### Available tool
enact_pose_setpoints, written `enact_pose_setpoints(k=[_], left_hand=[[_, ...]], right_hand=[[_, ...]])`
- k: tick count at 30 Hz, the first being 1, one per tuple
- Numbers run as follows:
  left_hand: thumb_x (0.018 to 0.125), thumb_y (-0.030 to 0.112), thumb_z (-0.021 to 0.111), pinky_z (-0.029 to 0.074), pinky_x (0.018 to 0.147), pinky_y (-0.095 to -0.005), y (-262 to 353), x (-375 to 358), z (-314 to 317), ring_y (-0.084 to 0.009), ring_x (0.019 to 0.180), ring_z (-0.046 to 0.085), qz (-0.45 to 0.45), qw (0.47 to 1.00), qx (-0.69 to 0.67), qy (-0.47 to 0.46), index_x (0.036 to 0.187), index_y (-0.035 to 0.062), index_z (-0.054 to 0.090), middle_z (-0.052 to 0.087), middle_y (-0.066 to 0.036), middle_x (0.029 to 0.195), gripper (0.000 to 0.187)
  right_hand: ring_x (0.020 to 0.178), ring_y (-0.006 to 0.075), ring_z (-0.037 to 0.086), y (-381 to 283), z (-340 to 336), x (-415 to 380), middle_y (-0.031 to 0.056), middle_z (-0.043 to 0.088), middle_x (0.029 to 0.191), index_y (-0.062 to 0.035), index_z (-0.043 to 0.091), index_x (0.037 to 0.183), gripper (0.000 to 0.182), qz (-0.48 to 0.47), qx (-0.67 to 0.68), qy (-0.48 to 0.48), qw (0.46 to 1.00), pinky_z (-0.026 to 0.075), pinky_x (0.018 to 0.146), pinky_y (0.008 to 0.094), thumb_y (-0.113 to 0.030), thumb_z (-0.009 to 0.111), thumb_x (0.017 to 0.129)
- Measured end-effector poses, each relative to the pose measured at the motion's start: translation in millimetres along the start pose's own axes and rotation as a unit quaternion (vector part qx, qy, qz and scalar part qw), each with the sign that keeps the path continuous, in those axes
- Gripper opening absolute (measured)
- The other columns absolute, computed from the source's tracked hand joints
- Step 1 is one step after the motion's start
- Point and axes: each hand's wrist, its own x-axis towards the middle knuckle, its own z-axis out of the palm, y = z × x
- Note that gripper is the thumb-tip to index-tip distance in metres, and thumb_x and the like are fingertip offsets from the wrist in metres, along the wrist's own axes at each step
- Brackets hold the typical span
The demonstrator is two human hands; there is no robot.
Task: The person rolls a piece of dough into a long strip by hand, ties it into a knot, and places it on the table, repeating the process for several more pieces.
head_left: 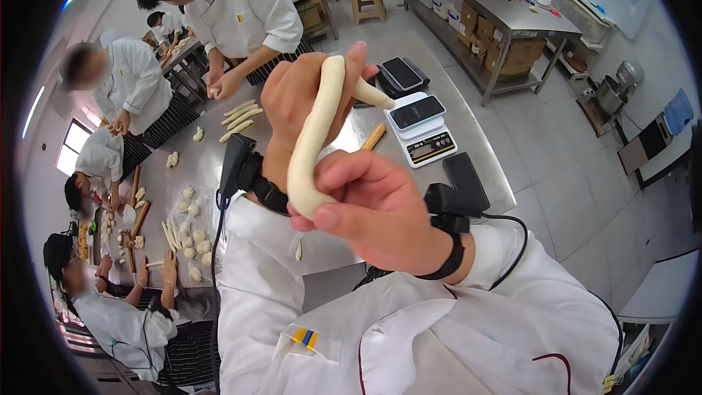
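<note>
A long rope of pale dough (316,128) is looped around my raised left hand (289,106), above the table's near part. Its thick lower end is pinched between the thumb and fingers of my right hand (384,212). My left fingers are curled around the dough, partly hidden behind it. The other, thinner end (374,93) pokes out to the right of my left hand. Both wrists wear black straps with small devices. A wooden stick (374,136) lies on the steel table behind my hands.
On the steel table (497,175) stand a digital scale (431,148) bearing a phone (418,112), another phone (401,73) and a dark phone (466,181). Dough strips (240,118) and bagged dough balls (191,234) lie left. Several co-workers in white coats handle dough around the table.
</note>
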Motion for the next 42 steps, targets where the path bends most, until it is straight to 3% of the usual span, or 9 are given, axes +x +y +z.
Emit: enact_pose_setpoints(k=[3,7,17,18,23,29,32,40,42], left_hand=[[0.074,0.02,0.081,0.045,0.05,-0.0309,20,25,-20,-0.0207,0.058,0.056,-0.099,0.974,-0.205,0.003,0.096,0.0084,0.072,0.06,-0.003,0.072,0.027],[0.077,0.023,0.076,0.046,0.052,-0.0324,16,37,-36,-0.024,0.066,0.059,-0.066,0.889,-0.445,-0.088,0.086,0.0083,0.069,0.058,-0.008,0.077,0.019],[0.065,0.024,0.075,0.037,0.053,-0.0321,2,41,-66,-0.0174,0.054,0.046,0.091,0.897,-0.28,-0.331,0.077,0.0121,0.056,0.049,-0.002,0.078,0.025],[0.069,0.034,0.078,0.034,0.051,-0.0322,3,36,-63,-0.0172,0.052,0.043,0.088,0.9,-0.28,-0.323,0.081,0.0168,0.065,0.049,0.0,0.071,0.025],[0.07,0.024,0.073,0.036,0.052,-0.0341,12,37,-66,-0.0203,0.054,0.047,0.017,0.884,-0.278,-0.376,0.083,0.0157,0.065,0.051,-0.001,0.072,0.018],[0.074,0.016,0.063,0.045,0.058,-0.0409,19,24,-65,-0.0309,0.064,0.058,-0.106,0.813,-0.344,-0.458,0.088,0.0107,0.065,0.059,-0.008,0.079,0.015],[0.075,0.016,0.064,0.047,0.06,-0.0429,22,26,-65,-0.0345,0.066,0.06,-0.148,0.768,-0.342,-0.521,0.089,0.0083,0.065,0.062,-0.011,0.077,0.016],[0.075,0.008,0.07,0.048,0.06,-0.0411,23,11,-50,-0.034,0.066,0.061,-0.221,0.687,-0.421,-0.549,0.092,0.0048,0.067,0.061,-0.013,0.074,0.018],[0.074,0.006,0.072,0.049,0.062,-0.039,28,0,-46,-0.0308,0.074,0.061,-0.219,0.772,-0.384,-0.457,0.093,0.0032,0.066,0.059,-0.012,0.081,0.02]], right_hand=[[0.102,0.0216,0.066,4,-27,-7,0.0129,0.063,0.114,0.0017,0.058,0.111,0.025,0.035,0.039,0.008,0.999,0.057,0.091,0.0396,0.006,0.065,0.088],[0.103,0.0235,0.066,-23,-59,-4,0.0127,0.063,0.114,0.0003,0.056,0.113,0.029,0.025,0.015,0.039,0.999,0.059,0.087,0.0366,0.006,0.066,0.086],[0.107,0.0229,0.064,-80,-38,10,0.0171,0.06,0.117,-0.0027,0.046,0.119,0.046,-0.141,-0.251,0.022,0.957,0.057,0.091,0.0361,0.012,0.069,0.081],[0.108,0.0232,0.064,-76,-33,11,0.0174,0.06,0.116,-0.0025,0.046,0.12,0.047,-0.157,-0.249,0.023,0.955,0.057,0.092,0.0368,0.012,0.069,0.081],[0.107,0.0232,0.064,-72,-44,8,0.0171,0.061,0.115,-0.0004,0.05,0.121,0.041,-0.194,-0.291,0.001,0.937,0.055,0.091,0.0348,0.009,0.067,0.085],[0.108,0.027,0.061,-81,-39,10,0.0157,0.059,0.128,0.0041,0.057,0.124,0.044,-0.163,-0.604,-0.092,0.774,0.049,0.091,0.0343,-0.012,0.073,0.087],[0.118,0.0333,0.052,-72,-33,7,0.0146,0.052,0.136,-0.0005,0.058,0.128,0.07,-0.159,-0.727,-0.096,0.661,0.044,0.099,0.0386,-0.022,0.086,0.067],[0.106,0.0301,0.062,-80,-59,8,0.0149,0.059,0.124,-0.0019,0.062,0.121,0.053,-0.077,-0.696,-0.041,0.713,0.052,0.088,0.0355,-0.007,0.081,0.072],[0.105,0.0269,0.062,-82,-66,8,0.014,0.06,0.123,-0.0013,0.062,0.121,0.052,-0.063,-0.683,-0.021,0.728,0.053,0.088,0.0341,-0.007,0.081,0.074]])
